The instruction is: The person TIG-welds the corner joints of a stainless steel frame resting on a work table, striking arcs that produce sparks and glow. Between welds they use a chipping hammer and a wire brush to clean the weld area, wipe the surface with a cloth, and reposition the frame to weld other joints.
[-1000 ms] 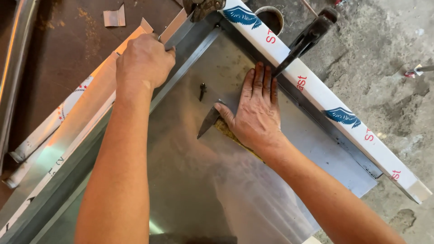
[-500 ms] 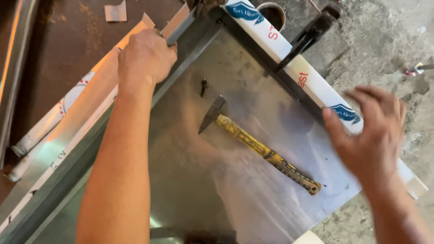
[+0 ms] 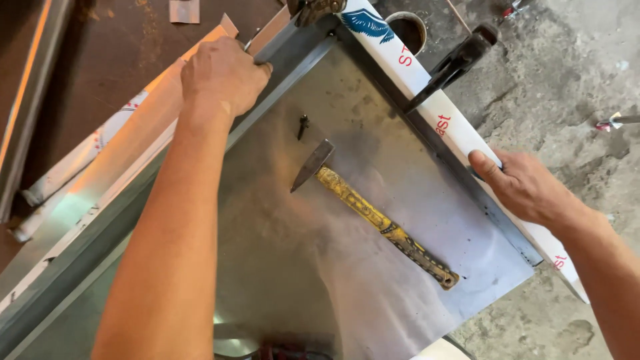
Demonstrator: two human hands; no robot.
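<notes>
A large sheet-metal piece (image 3: 393, 220) with folded-up edges lies in front of me. My left hand (image 3: 223, 73) grips its upper left folded edge near the corner. My right hand (image 3: 523, 187) holds the right folded edge, which is covered by a white protective film with red and blue print (image 3: 427, 100). A hammer with a worn yellow handle (image 3: 373, 213) lies loose on the sheet between my hands, its head toward the upper left. A small dark screw (image 3: 303, 125) lies just beyond the hammer head.
A black locking clamp (image 3: 453, 67) bites the right edge near the far corner. A round hole or can (image 3: 408, 30) sits behind it. Rough concrete floor (image 3: 567, 87) lies to the right. More film-covered metal strips (image 3: 87, 173) lie on the left.
My right hand left the hammer lying on the sheet, swung out to the right, and now grips the sheet's right edge. My left hand stayed on the upper left edge.
</notes>
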